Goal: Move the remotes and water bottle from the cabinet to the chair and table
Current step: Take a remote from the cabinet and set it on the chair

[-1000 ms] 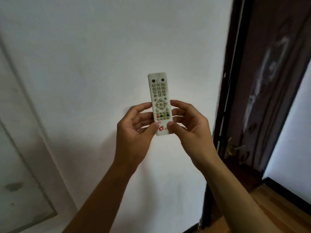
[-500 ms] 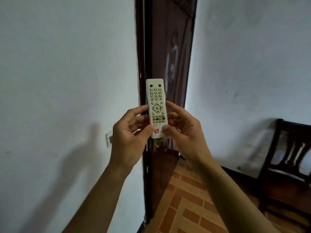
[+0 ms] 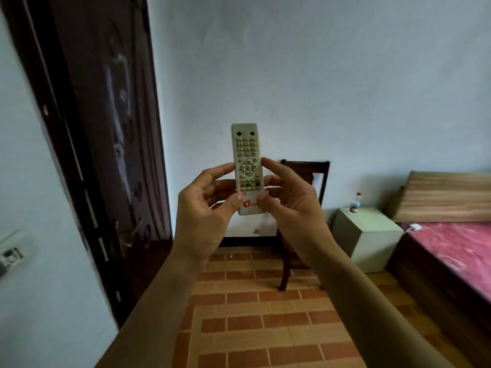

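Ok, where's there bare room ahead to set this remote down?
The small cabinet top is bare right of the bottle. The bed is bare past a white object. The chair seat is hidden by the right hand.

A white remote [image 3: 247,166] with grey keys and a row of coloured buttons is held upright, keypad facing the viewer. A dark wooden chair [image 3: 309,181] stands far behind it. A small bottle [image 3: 355,203] stands upright at far right.
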Available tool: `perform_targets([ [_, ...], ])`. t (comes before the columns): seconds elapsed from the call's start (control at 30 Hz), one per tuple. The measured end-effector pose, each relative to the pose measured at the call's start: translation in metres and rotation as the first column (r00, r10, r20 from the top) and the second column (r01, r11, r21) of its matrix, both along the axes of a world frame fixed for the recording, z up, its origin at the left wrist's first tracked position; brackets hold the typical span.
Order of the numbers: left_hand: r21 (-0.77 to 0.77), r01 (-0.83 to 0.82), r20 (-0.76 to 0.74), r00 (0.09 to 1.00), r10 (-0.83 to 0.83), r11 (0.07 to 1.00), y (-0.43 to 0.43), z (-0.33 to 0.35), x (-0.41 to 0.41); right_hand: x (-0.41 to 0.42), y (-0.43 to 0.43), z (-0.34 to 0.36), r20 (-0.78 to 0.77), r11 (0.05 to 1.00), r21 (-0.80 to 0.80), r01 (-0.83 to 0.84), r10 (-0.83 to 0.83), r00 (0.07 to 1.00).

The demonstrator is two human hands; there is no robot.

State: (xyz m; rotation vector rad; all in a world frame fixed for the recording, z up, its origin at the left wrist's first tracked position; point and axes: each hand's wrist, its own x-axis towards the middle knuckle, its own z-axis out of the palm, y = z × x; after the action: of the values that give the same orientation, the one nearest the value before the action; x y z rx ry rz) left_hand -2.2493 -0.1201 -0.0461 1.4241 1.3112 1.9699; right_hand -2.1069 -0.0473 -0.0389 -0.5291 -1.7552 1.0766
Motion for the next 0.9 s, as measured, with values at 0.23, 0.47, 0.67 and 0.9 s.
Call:
perform_targets([
  [0.23, -0.008, 0.162, -0.009, 0.987, -0.162, 0.987, 0.049, 0.005, 0.068, 0.077, 0.037, -0.005, -0.037, 0.991, -0.016, 0.131, -0.132, 0.991],
  [0.47, -0.029, 0.191, -0.057, 0.98, -0.192, 0.981, 0.096, 0.011, 0.135, 0.145, 0.081, -0.011, -0.108, 0.988, -0.039, 0.15, -0.153, 0.982],
  [0.67, -0.023, 0.225, -0.074, 0.971, -0.226, 0.974, 0.145, 0.014, 0.196, 0.21, 0.125, -0.011, -0.145, 0.987, -0.037, 0.155, -0.159, 0.977],
  [0.9, -0.083, 0.298, -0.022, 0.954, -0.3, 0.951, 0.202, -0.001, 0.242, 0.256, 0.174, -0.026, -0.172, 0.978, -0.13, 0.163, -0.184, 0.968],
])
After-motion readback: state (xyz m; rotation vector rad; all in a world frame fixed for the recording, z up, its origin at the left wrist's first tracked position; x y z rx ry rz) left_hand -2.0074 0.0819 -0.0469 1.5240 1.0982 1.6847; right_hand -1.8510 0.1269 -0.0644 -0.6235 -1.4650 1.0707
